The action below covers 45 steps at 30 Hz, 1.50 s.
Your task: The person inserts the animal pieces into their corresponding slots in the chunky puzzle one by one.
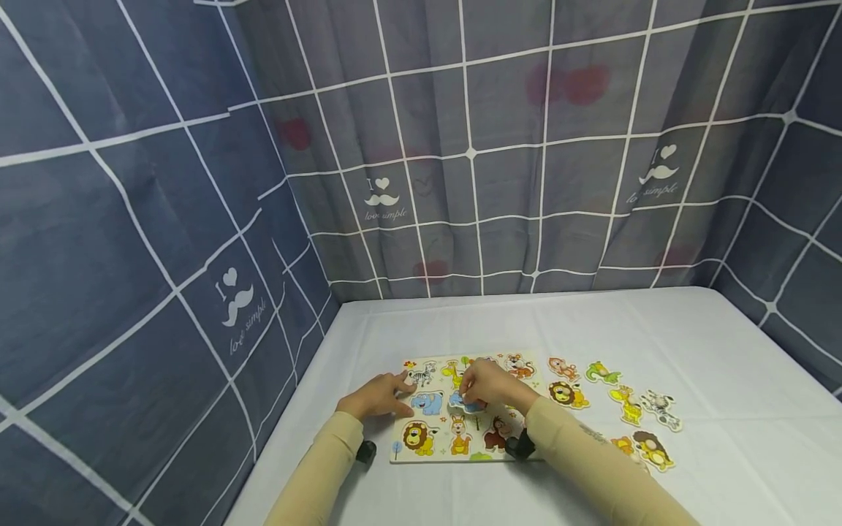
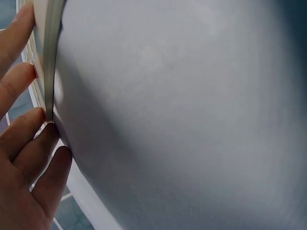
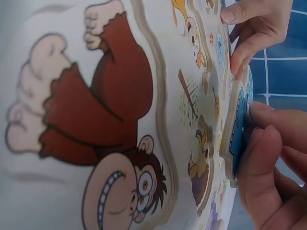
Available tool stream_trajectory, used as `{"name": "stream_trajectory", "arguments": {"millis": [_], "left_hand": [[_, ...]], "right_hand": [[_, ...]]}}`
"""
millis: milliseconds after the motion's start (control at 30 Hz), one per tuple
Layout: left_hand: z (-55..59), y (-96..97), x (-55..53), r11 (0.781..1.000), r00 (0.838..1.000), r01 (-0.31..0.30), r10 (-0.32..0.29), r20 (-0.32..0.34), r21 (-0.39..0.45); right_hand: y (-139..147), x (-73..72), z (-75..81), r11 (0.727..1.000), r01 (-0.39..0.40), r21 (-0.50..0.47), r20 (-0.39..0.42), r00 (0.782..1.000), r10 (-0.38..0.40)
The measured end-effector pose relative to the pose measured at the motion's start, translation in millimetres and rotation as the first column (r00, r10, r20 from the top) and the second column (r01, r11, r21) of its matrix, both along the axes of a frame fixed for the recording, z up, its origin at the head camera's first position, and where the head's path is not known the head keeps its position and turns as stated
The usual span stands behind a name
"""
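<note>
A wooden animal puzzle board lies on the white table. My right hand pinches a blue puzzle piece between thumb and fingers over the middle of the board. In the right wrist view this piece stands tilted against the board's face. My left hand rests at the board's left edge, fingers spread, with fingertips on the edge in the left wrist view. Near it are a zebra picture, a blue elephant picture and a lion picture. A brown monkey picture lies beneath my right wrist.
Right of the board lie several loose pieces, among them a lion piece, a crocodile piece, a giraffe piece, a zebra piece and a hedgehog piece. My right sleeve partly covers another. A checked curtain hangs behind the table.
</note>
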<state>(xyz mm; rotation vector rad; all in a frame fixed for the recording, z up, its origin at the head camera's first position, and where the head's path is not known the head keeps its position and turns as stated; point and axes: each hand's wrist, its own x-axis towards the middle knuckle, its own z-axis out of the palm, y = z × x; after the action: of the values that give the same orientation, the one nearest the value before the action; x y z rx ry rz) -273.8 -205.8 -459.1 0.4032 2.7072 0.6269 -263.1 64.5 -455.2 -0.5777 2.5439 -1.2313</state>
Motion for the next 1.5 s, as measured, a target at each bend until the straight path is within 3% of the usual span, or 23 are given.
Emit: {"name": "stream_trajectory", "arguments": {"millis": [333, 767, 1200, 1500], "left_hand": [[-0.2, -2.2, -0.6, 1.000, 1.000, -0.007, 0.007, 0.001, -0.004], [-2.0, -5.0, -5.4, 1.000, 1.000, 0.004, -0.004, -0.011, -0.001], [-1.2, -2.3, -3.0, 0.999, 0.999, 0.031, -0.031, -0.012, -0.011], [-3.4, -1.8, -3.6, 0.999, 0.999, 0.037, -0.038, -0.020, -0.013]], "right_hand": [[-11, -1.6, -0.7, 0.999, -0.018, -0.028, 0.000, 1.000, 0.018], [-21, -6.2, 4.2, 1.000, 0.025, -0.012, 0.035, 0.999, -0.024], [-30, -7.2, -0.8, 0.998, -0.006, -0.057, 0.025, 1.000, 0.007], [-42, -10.4, -0.6, 0.999, 0.008, -0.040, 0.090, 0.996, -0.005]]}}
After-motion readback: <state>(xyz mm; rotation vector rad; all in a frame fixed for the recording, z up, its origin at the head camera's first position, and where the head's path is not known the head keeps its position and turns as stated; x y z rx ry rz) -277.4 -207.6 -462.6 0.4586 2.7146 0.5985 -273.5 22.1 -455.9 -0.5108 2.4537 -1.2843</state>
